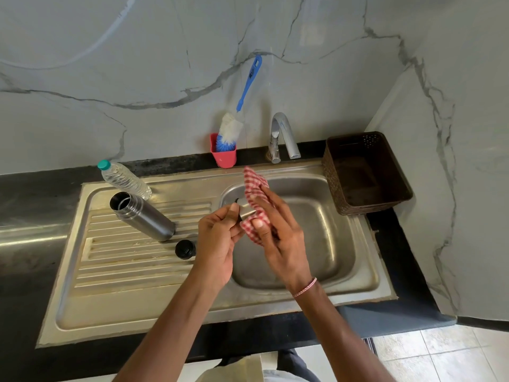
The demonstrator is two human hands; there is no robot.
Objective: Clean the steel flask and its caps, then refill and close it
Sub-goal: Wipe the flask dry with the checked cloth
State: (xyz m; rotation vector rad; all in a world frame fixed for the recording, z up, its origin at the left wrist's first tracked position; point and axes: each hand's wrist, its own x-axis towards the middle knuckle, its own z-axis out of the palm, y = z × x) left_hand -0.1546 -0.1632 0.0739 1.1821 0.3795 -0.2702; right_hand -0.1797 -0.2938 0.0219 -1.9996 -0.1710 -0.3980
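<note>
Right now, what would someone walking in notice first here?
Both hands meet over the sink basin: the left hand holds a steel cap while the right hand wraps a red checked cloth round it. To their left the steel flask stands uncapped on the drainboard, a small black cap beside it. Behind, a blue bottle brush sticks up from a red holder.

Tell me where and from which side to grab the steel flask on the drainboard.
Wrap a hand round the middle of the flask, below the threaded neck, coming from the near side. It seems to stand upright with its mouth open, so a side grip keeps fingers out; the water bottle crowds the far side, and the black cap sits by its base.
</note>
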